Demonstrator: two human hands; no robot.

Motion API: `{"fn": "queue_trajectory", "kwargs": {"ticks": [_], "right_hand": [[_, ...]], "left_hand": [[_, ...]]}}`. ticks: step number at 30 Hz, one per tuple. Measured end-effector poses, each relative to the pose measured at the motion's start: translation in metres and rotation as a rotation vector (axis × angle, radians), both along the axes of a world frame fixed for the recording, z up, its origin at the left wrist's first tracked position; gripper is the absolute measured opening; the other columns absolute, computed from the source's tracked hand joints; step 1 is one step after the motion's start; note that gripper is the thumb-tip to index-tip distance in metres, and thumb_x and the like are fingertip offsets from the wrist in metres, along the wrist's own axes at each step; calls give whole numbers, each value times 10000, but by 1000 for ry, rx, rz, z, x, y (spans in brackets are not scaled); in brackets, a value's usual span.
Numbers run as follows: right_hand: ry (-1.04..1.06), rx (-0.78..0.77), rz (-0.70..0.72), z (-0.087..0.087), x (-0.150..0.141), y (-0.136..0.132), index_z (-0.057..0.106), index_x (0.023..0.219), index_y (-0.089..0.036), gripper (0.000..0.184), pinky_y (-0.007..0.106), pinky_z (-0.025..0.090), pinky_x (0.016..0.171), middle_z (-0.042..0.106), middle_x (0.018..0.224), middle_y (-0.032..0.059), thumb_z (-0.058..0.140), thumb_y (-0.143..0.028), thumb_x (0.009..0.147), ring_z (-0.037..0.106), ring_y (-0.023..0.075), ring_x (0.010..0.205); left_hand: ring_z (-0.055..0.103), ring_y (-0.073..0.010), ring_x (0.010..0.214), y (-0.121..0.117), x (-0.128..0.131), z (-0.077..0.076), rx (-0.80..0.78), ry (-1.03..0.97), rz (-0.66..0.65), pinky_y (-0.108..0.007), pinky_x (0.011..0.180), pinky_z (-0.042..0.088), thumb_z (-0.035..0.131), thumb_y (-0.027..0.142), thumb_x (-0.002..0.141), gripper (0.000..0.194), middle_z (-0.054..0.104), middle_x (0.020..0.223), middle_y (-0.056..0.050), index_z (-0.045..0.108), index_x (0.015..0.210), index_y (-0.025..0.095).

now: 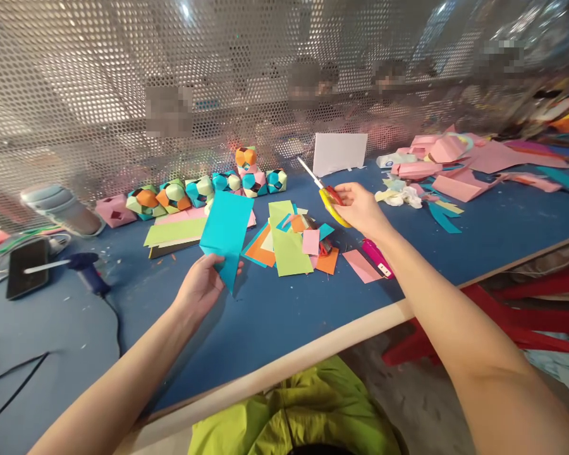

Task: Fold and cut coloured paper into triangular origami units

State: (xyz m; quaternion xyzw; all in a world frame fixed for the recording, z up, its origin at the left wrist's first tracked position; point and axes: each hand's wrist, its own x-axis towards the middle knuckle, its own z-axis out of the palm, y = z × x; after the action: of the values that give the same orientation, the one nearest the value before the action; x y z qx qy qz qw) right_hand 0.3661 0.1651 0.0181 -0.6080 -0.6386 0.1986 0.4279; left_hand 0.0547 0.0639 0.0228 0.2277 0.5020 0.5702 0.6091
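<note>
Currently, left fingers (213,260) pinching blue paper (228,222); right fingers (344,195) clamped on scissors (332,206).

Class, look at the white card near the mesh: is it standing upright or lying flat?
Upright. The white card stands with its lower edge on the blue table and its broad face toward the camera.

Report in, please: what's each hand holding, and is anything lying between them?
Left hand: holding blue paper. Right hand: holding scissors, clear of that sheet. Loose paper pieces on table between.
</note>
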Motion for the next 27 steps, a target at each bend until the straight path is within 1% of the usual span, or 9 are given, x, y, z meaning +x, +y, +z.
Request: {"fn": "queue_trajectory", "kwargs": {"ticks": [2, 5, 7, 9, 13, 16, 19, 22, 27], "right_hand": [[311, -37, 176, 3, -15, -12, 457, 1220, -196, 599, 269, 485, 633, 639, 958, 47, 694, -431, 724, 613, 160, 786], [469, -199, 400, 4, -35, -28, 465, 1255, -208, 621, 243, 442, 543, 612, 849, 14, 676, -457, 727, 578, 133, 683], [350, -288, 463, 2, -45, -34, 512, 1246, -197, 529, 240, 434, 538, 617, 850, 22, 630, -405, 773, 578, 132, 677], [56, -323, 475, -3, -51, -37, 545, 1254, -197, 488, 245, 433, 558, 627, 834, 17, 616, -313, 785, 576, 134, 664], [-566, -207, 556, -11, -55, -43, 598, 1232, -176, 426, 274, 436, 656, 649, 862, 58, 596, -201, 807, 603, 188, 788], [-859, -123, 575, -8, -58, -42, 685, 1043, -145, 237, 306, 432, 689, 661, 935, 129, 568, -228, 855, 607, 260, 917], [-968, -73, 484, 2, -64, -19, 708, 835, -138, 240, 332, 422, 689, 668, 872, 139, 492, -217, 902, 617, 274, 879], [-969, -43, 466, 6, -69, 19, 697, 925, -134, 210, 360, 416, 773, 648, 1042, 166, 500, -105, 861, 554, 311, 1049], [-907, -53, 485, -10, -70, 63, 670, 848, -123, 167, 406, 365, 936, 615, 1121, 177, 518, -54, 835, 483, 301, 1148]], "left_hand": [[678, -188, 568, 1, 2, 0, -19, -7, 5, -301, 535, 588, 494, 34, 716, 178, 679, 693, -56, 580, 851, 110], [668, -176, 551, 0, 2, -1, -39, 12, 19, -290, 532, 587, 475, 43, 749, 158, 674, 686, -61, 579, 853, 101], [666, -168, 552, 0, 0, -4, -36, 17, 38, -287, 542, 592, 479, 43, 761, 144, 678, 699, -61, 576, 849, 103], [663, -156, 552, 0, -5, -7, -17, 19, 99, -275, 548, 592, 483, 46, 773, 127, 681, 707, -50, 569, 838, 115], [650, -126, 540, 4, -18, -11, 4, 35, 277, -234, 564, 587, 478, 51, 801, 124, 672, 683, -10, 562, 825, 139], [643, -116, 528, 6, -24, -10, -19, 34, 299, -224, 582, 589, 468, 37, 811, 168, 680, 681, 2, 589, 845, 147], [647, -124, 520, 5, -22, -10, -41, 50, 238, -217, 555, 587, 465, 31, 819, 189, 693, 663, 3, 611, 815, 152], [661, -136, 526, 2, -17, -13, -38, 94, 170, -209, 528, 584, 483, 32, 807, 194, 711, 663, -1, 629, 779, 157], [676, -143, 539, 0, -18, -21, -46, 169, 120, -205, 556, 598, 555, 65, 758, 192, 732, 684, 31, 665, 730, 220]]}}
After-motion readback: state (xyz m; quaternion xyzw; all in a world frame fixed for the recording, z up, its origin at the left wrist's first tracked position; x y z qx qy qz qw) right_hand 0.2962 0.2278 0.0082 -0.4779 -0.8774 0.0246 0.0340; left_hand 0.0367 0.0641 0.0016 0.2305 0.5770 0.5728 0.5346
